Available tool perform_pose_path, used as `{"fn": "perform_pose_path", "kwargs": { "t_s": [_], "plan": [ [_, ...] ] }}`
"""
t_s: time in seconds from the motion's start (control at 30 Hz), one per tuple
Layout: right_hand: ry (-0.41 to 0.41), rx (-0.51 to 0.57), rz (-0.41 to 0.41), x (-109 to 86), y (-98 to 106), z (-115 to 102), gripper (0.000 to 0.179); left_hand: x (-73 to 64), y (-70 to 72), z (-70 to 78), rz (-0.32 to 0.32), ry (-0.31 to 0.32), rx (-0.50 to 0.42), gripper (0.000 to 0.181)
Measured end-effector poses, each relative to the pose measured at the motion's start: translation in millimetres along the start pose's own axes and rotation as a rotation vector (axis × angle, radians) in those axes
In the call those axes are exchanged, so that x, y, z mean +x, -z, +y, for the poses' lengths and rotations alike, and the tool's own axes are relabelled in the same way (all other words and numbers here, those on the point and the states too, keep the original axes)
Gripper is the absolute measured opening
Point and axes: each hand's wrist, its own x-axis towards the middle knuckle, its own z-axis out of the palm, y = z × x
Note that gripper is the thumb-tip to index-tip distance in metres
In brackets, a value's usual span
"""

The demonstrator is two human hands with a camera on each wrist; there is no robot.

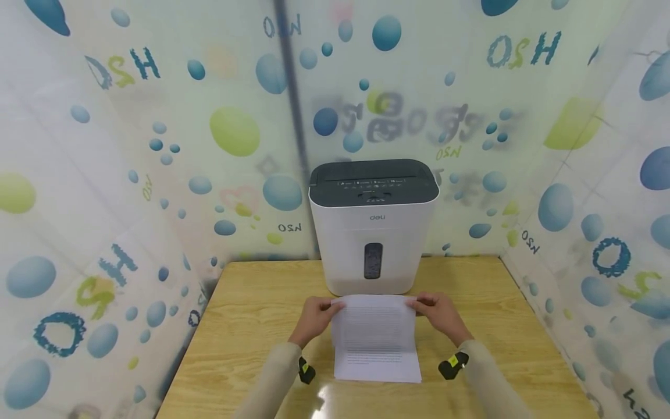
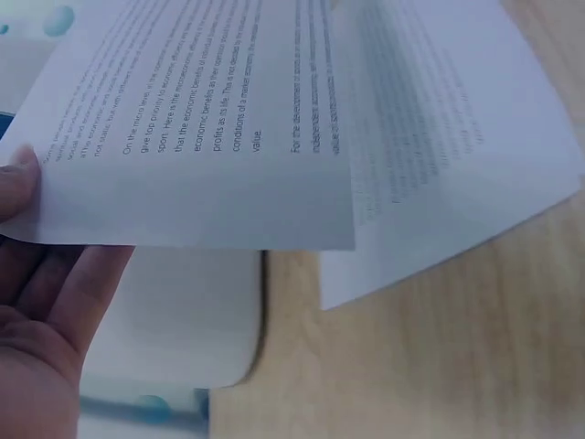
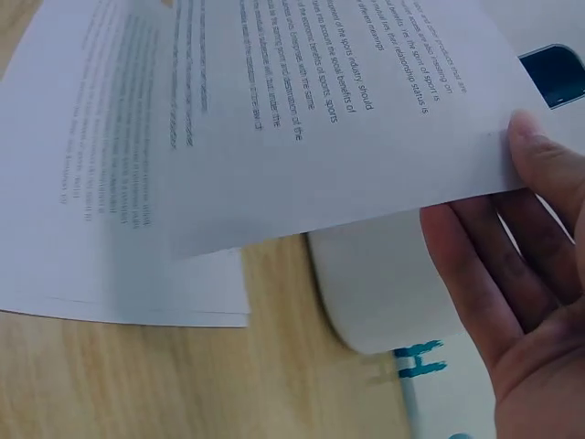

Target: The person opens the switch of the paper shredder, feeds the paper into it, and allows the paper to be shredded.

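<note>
A printed sheet of paper (image 1: 373, 326) is held up between both hands in front of the shredder. My left hand (image 1: 316, 317) pinches its far left corner, thumb on top and fingers beneath, as the left wrist view also shows. At the far right corner my right hand (image 1: 439, 314) pinches the same sheet in the same way. Below it, on the table, lie more printed sheets (image 3: 55, 265), partly covered by the raised one. Behind the paper stands a white paper shredder (image 1: 342, 250) with a dark grey top (image 1: 374, 183) and a small dark window.
The wooden table (image 1: 251, 326) reaches back to a patterned curtain (image 1: 241, 174) that also hangs on both sides. The shredder stands at the table's back edge. Each wrist wears a small black device, one on the left (image 1: 306, 370) and one on the right (image 1: 453, 365).
</note>
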Motion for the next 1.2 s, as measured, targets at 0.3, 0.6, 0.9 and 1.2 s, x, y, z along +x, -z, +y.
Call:
{"fn": "perform_pose_path", "kwargs": {
  "t_s": [0.3, 0.6, 0.9, 1.2],
  "plan": [
    [0.065, 0.004, 0.04, 4.8, 10, -29, 0.026, 20.1, 16.6, 21.3, 0.04, -0.048, 0.041, 0.023],
    [0.053, 0.003, 0.08, 14.1, 24, -53, 0.037, 37.3, 29.7, 46.5, 0.045, -0.038, 0.047, 0.045],
    [0.097, -0.001, 0.101, 22.6, 38, -76, 0.04, 48.4, 37.0, 66.1, 0.067, -0.053, 0.065, 0.05],
    [0.176, -0.055, 0.124, 32.9, 49, -98, 0.038, 64.2, 46.2, 83.9, 0.083, -0.099, 0.045, 0.054]
  ]
}}
